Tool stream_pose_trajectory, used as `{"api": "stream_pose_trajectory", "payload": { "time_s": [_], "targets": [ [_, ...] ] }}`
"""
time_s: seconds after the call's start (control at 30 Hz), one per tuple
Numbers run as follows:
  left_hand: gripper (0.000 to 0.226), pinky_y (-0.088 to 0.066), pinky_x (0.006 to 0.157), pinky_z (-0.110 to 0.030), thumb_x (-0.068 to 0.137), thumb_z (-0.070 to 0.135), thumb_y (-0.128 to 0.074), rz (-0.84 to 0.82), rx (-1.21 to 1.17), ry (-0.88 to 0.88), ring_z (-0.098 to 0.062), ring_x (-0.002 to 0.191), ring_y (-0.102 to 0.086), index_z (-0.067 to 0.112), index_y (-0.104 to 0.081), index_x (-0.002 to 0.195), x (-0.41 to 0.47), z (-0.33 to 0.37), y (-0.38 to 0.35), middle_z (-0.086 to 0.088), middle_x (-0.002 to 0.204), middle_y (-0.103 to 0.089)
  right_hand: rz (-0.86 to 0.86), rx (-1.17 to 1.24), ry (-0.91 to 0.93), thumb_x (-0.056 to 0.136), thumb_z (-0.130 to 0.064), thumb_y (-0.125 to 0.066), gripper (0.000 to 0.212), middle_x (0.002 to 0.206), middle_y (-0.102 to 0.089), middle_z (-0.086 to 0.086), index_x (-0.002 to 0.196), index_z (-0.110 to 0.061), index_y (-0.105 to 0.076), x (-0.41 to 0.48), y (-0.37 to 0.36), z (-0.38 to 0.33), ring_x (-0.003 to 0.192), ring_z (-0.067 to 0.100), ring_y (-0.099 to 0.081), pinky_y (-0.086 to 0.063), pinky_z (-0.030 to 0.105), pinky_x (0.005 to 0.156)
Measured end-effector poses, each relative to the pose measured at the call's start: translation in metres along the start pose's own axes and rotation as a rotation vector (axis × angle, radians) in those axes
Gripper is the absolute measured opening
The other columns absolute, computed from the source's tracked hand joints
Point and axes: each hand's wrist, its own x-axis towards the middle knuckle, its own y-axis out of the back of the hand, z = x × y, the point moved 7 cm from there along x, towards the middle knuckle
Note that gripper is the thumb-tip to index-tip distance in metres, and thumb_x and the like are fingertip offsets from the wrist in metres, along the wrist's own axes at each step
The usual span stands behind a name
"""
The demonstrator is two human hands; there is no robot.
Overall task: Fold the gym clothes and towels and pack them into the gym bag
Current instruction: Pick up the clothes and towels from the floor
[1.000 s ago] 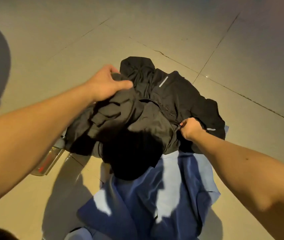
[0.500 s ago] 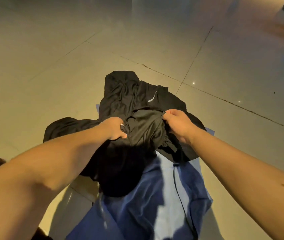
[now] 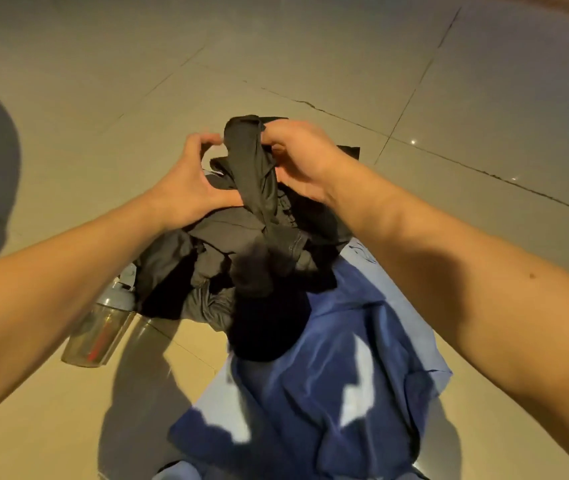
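At 6 o'clock, nearest the person, the blue cloth (image 3: 328, 393) lies rumpled on the floor (image 3: 103, 81), unfolded as it was a second ago. At 8 o'clock a clear bottle (image 3: 99, 327) lies on its side, its cap end tucked just under the black heap.

The black top (image 3: 206, 258) sits at the centre, its near edge overlapping the blue cloth. This is where the change is. Half a second ago both grips held it low and apart, spreading an edge. Now they have met and risen toward 12 o'clock, drawing one part of the fabric up into a twisted rope while the rest hangs bunched below.

The right grip (image 3: 296, 157) is clamped on the top of that rope, fingers pinched over it. The left grip (image 3: 189, 181) curves against the rope's 9 o'clock side. Its fingertips (image 3: 215, 140) are at the top, but I cannot tell whether they pinch or only touch.

No gym bag shows. Judging by this, the top is being sorted to find a sleeve or hem, not folded yet, and nothing is packed.
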Motion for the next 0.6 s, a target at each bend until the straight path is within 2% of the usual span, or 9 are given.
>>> {"api": "stream_pose_trajectory", "payload": {
  "time_s": [0.03,0.07,0.17,0.27,0.37,0.43,0.5,0.53,0.6],
  "targets": [
    [0.095,-0.038,0.111,-0.022,0.07,0.041,-0.091,-0.019,-0.004,-0.002,0.001,0.133,-0.047,0.023,-0.036,0.146,-0.003,0.001,-0.001,0.009,0.146,-0.049,-0.036,0.021,0.004,0.089,-0.002,-0.056,0.014,0.095,-0.059,0.017,0.1,0.002,-0.063,0.002,-0.009,-0.002,0.087,0.026,-0.061,-0.056,0.036,0.079],
    [0.09,-0.042,0.101,-0.015,0.073,0.036,-0.091,-0.034,0.001,0.009,0.008,0.122,-0.053,0.025,-0.04,0.146,-0.006,0.001,-0.002,0.012,0.137,-0.057,-0.066,0.021,0.005,0.09,-0.002,-0.056,0.015,0.096,-0.059,0.018,0.102,0.003,-0.063,0.003,-0.016,-0.002,0.09,0.027,-0.061,-0.056,0.039,0.084],
    [0.039,-0.043,0.071,-0.002,0.08,0.017,-0.084,-0.023,-0.037,0.079,0.017,0.081,-0.062,0.021,-0.066,0.115,-0.011,-0.001,-0.01,0.018,0.099,-0.069,-0.082,-0.029,0.011,0.092,0.0,-0.058,0.012,0.097,-0.062,0.02,0.1,0.004,-0.065,0.001,-0.024,0.003,0.095,0.031,-0.062,-0.054,0.048,0.096],
    [0.016,-0.045,0.059,-0.006,0.084,0.01,-0.08,0.038,-0.103,0.185,0.011,0.061,-0.061,0.02,-0.072,0.093,-0.014,-0.02,-0.009,0.018,0.069,-0.07,-0.016,-0.153,0.04,0.092,-0.002,-0.062,0.014,0.103,-0.07,0.014,0.104,-0.004,-0.07,-0.002,-0.004,0.009,0.099,0.027,-0.068,-0.057,0.041,0.092],
    [0.013,-0.052,0.066,-0.018,0.086,0.017,-0.077,0.149,-0.038,0.314,-0.003,0.072,-0.065,0.014,-0.073,0.098,-0.018,-0.051,0.008,0.004,0.084,-0.074,0.25,-0.443,0.122,0.091,-0.007,-0.065,0.014,0.104,-0.073,0.001,0.1,-0.011,-0.074,-0.001,0.049,0.033,0.102,0.017,-0.068,-0.056,0.036,0.096],
    [0.02,-0.053,0.073,-0.025,0.085,0.025,-0.076,0.26,0.02,0.403,-0.014,0.082,-0.067,0.012,-0.073,0.1,-0.025,-0.082,0.026,-0.001,0.093,-0.073,0.41,-0.696,0.096,0.09,-0.006,-0.063,0.012,0.099,-0.069,-0.001,0.095,-0.012,-0.071,-0.007,0.087,0.073,0.1,0.02,-0.066,-0.053,0.04,0.098],
    [0.029,-0.055,0.08,-0.032,0.082,0.034,-0.075,0.359,0.067,0.497,-0.023,0.091,-0.068,0.013,-0.074,0.102,-0.035,-0.109,0.045,-0.004,0.097,-0.074,0.272,-1.005,-0.005,0.086,-0.012,-0.068,0.018,0.103,-0.069,0.003,0.104,-0.012,-0.07,-0.014,0.101,0.126,0.105,0.029,-0.065,-0.05,0.036,0.096],
    [0.032,-0.054,0.081,-0.035,0.082,0.038,-0.074,0.39,0.105,0.541,-0.027,0.092,-0.068,0.012,-0.073,0.101,-0.04,-0.12,0.052,-0.005,0.096,-0.074,0.148,-1.151,-0.056,0.082,-0.023,-0.074,0.036,0.113,-0.068,0.005,0.116,-0.013,-0.067,-0.017,0.101,0.153,0.111,0.031,-0.063,-0.046,0.035,0.097],
    [0.03,-0.05,0.077,-0.037,0.084,0.036,-0.071,0.408,0.181,0.61,-0.032,0.09,-0.065,0.009,-0.07,0.098,-0.048,-0.135,0.059,-0.008,0.094,-0.071,-0.055,-1.36,-0.14,0.069,-0.049,-0.082,0.082,0.133,-0.059,0.004,0.139,-0.019,-0.051,-0.021,0.096,0.196,0.123,0.035,-0.053,-0.041,0.04,0.099]
  ]
}}
